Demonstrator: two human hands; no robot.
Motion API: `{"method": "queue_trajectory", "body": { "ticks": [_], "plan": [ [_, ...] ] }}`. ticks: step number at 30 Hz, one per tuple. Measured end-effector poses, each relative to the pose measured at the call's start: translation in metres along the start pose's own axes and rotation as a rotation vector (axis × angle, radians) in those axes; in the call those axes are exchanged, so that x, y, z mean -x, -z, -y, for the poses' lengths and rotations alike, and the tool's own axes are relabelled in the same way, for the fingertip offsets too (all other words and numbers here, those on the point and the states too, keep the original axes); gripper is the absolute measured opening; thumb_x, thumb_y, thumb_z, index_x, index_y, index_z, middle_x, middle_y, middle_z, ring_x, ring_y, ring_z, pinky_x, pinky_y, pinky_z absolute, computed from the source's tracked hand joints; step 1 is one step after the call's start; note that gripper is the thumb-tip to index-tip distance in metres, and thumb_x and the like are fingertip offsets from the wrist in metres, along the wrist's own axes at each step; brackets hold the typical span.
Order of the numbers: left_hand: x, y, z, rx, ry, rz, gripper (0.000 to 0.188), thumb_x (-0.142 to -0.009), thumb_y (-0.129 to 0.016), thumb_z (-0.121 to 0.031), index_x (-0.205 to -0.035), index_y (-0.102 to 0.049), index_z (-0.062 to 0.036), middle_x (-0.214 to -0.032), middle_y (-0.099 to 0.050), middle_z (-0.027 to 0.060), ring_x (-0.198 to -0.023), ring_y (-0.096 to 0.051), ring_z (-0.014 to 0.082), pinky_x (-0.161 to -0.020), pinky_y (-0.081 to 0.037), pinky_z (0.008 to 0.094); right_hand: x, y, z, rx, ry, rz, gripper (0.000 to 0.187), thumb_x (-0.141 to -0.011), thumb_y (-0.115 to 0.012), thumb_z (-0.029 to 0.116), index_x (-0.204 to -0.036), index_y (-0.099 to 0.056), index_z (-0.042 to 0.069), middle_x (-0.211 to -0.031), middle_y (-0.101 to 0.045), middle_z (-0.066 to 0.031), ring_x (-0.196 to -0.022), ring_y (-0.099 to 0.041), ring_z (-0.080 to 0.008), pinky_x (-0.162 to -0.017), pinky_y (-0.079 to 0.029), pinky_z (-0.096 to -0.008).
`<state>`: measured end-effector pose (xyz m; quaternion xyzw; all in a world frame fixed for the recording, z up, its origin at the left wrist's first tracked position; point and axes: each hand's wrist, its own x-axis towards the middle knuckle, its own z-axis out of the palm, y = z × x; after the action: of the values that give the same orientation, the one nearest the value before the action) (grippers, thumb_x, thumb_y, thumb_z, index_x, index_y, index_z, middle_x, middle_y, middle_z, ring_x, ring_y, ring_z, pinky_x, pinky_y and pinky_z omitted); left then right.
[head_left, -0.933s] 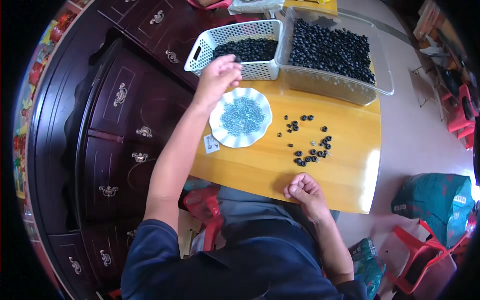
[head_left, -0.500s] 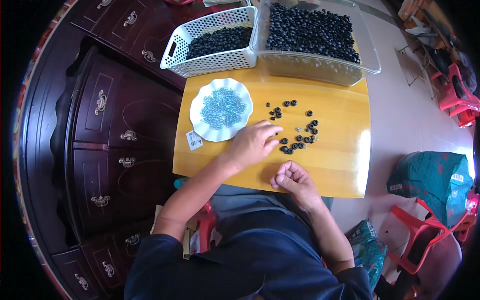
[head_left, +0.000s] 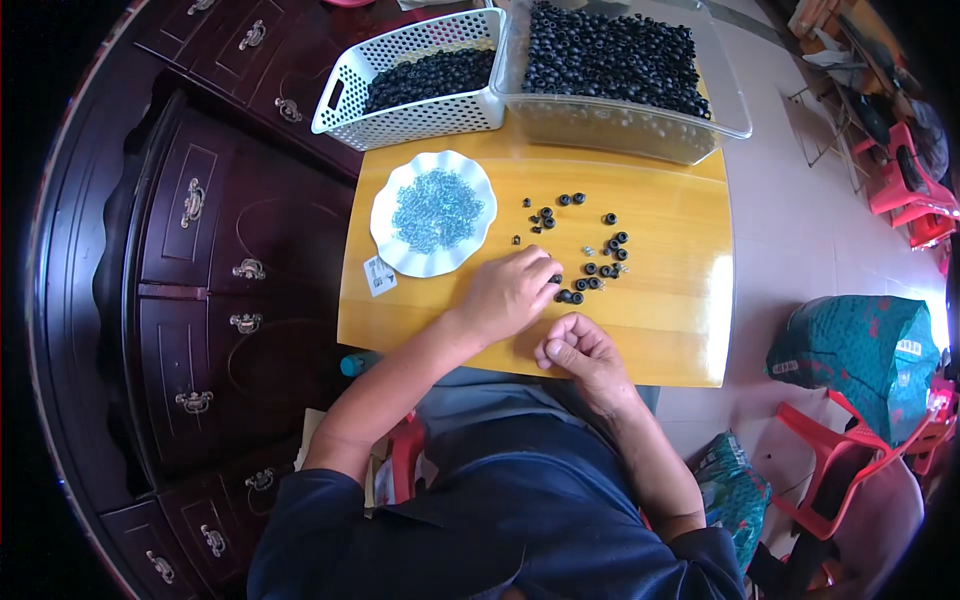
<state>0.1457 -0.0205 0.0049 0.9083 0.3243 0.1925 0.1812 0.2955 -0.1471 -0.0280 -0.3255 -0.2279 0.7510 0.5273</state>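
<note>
A: Big things first! A dark wooden cabinet [head_left: 235, 290] with ornate handles loomed on the left, and right by it gleamed the yellow-brown tabletop [head_left: 670, 340].

B: And what a load along the far edge! A clear plastic bin [head_left: 620, 135], heaped with black beads, sat just beside a white perforated basket [head_left: 420, 125] with a shallower black layer inside.

A: Nearer the person, on the left, lay a scalloped white plate [head_left: 382, 215], its middle covered in small bluish clear pieces [head_left: 436, 210].

B: Now, the hands! How did they look?

A: The left hand [head_left: 513, 293] reached in low, its fingers bent and drawn together right at a black ring-shaped bead [head_left: 556, 280]. Gripped or merely touched? I couldn't tell!

B: And the right hand [head_left: 585, 358] was close by at the near edge, fingers curled in loosely towards the thumb; whatever it might have held was hidden.

A: A white label card [head_left: 380, 276] lay against the plate's near side.

B: And the smallest stuff: loose black beads [head_left: 610, 218] in a scattered arc right of centre, with a tiny clear piece [head_left: 588, 251] among them!
</note>
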Motion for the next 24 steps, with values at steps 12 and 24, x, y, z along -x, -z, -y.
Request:
{"method": "queue_trajectory", "body": {
  "ticks": [12, 24],
  "plan": [
    [0.031, 0.032, -0.037, 0.278, -0.003, 0.012, 0.027, -0.081, -0.074, 0.001, -0.106, -0.073, -0.0068, -0.093, -0.071, 0.0085, -0.079, -0.071, 0.0283, -0.068, -0.058, 0.0367, 0.002, -0.011, -0.008, -0.006, 0.116, -0.180, 0.022, -0.103, -0.062, 0.016, -0.121, -0.054, 0.006, -0.103, -0.066, -0.0034, -0.090, -0.063, -0.0108, -0.084, -0.054, -0.0268],
    [0.032, 0.023, -0.042, 0.294, 0.051, -0.108, 0.037, -0.081, -0.074, 0.003, -0.116, -0.068, -0.0072, -0.089, -0.071, 0.0119, -0.078, -0.070, 0.0316, -0.067, -0.056, 0.0404, 0.005, -0.008, -0.007, 0.058, 0.257, -0.277, 0.013, -0.100, -0.067, 0.012, -0.107, -0.059, 0.004, -0.093, -0.067, -0.0036, -0.084, -0.063, -0.0101, -0.081, -0.051, -0.0248]
  ]
}}
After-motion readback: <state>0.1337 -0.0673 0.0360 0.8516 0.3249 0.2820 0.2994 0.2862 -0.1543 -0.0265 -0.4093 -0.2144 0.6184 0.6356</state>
